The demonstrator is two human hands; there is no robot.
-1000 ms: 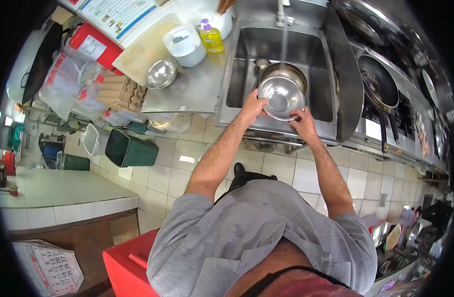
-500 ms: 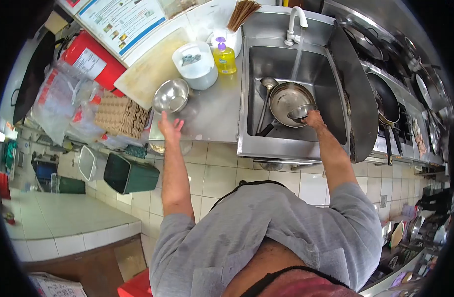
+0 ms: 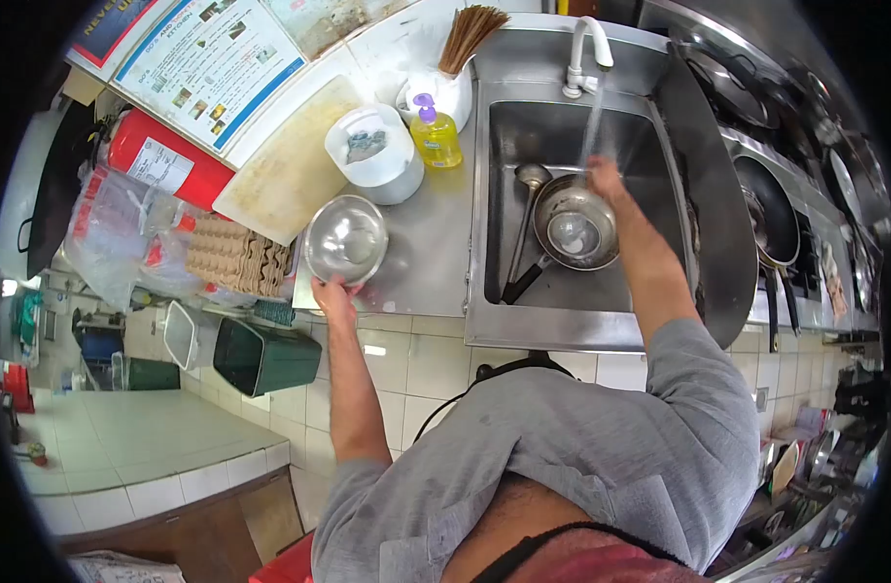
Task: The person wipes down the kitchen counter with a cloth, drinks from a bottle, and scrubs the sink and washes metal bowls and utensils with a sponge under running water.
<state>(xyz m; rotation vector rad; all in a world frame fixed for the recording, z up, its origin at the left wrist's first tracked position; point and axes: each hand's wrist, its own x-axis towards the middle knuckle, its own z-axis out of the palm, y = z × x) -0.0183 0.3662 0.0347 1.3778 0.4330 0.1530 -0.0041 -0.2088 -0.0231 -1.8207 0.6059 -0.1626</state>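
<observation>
- Tiled kitchen floor (image 3: pixel 387 379) runs along the near side of a stainless-steel counter (image 3: pixel 426 267) on the left and a deep rectangular steel sink (image 3: pixel 572 330) on the right, where water runs from a white curved tap (image 3: pixel 589 49).
- On the counter's near left part, a round shiny metal bowl (image 3: pixel 346 243) sits just beyond the left hand (image 3: pixel 335 297); the fingers touch its near rim, though I cannot tell whether they are clamped on it.
- Blurred beneath the stream, the right hand (image 3: pixel 606 178) is at the far right edge of a round metal pan (image 3: pixel 554 199); whether its fingers are apart or together, I cannot tell.
- A small metal bowl (image 3: pixel 574 235) lies inside the pan, nearer than the right hand.
- Half a second ago the left hand was apart from the round bowl, and the right hand held the small one over the pan; now the left touches and the right has let go.
- Both bowls are round, without a long axis; the round one's mouth faces up.
- The pan's black handle (image 3: pixel 524 283) points near and left, while a long metal ladle (image 3: pixel 526 219) beside it runs far to near, its scoop at the far end.
</observation>
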